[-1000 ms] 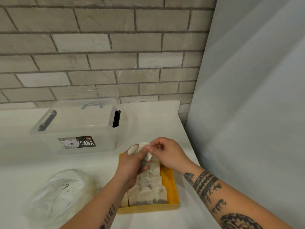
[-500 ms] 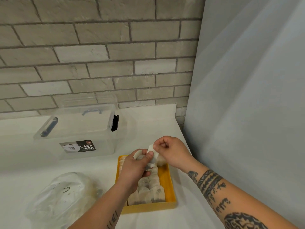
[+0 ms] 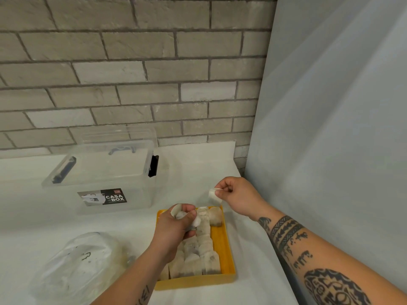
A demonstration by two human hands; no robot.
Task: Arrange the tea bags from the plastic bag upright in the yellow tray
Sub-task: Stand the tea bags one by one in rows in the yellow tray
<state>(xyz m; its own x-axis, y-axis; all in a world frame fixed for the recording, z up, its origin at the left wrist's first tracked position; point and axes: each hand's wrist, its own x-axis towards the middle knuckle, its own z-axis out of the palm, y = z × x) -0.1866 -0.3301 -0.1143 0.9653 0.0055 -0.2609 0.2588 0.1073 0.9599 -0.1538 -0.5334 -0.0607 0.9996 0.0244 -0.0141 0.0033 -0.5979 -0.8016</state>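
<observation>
The yellow tray [image 3: 222, 243] lies on the white table near its right edge, holding several pale tea bags [image 3: 199, 256] standing in rows. My left hand [image 3: 176, 227] hovers over the tray's far left part, closed around a small bunch of tea bags [image 3: 187, 214]. My right hand [image 3: 236, 198] is raised just beyond the tray's far right corner, pinching one white tea bag [image 3: 214, 195] between thumb and fingers. The clear plastic bag [image 3: 74, 267] lies crumpled at the lower left, its contents hard to make out.
A transparent lidded storage box [image 3: 103, 172] with a black latch stands behind the tray to the left, near the brick wall [image 3: 132, 73]. A grey panel [image 3: 330, 128] closes off the right side right next to the table edge.
My right hand has pulled one tea bag away from the bunch in my left hand, moving up and to the right. The left hand stayed over the tray.
</observation>
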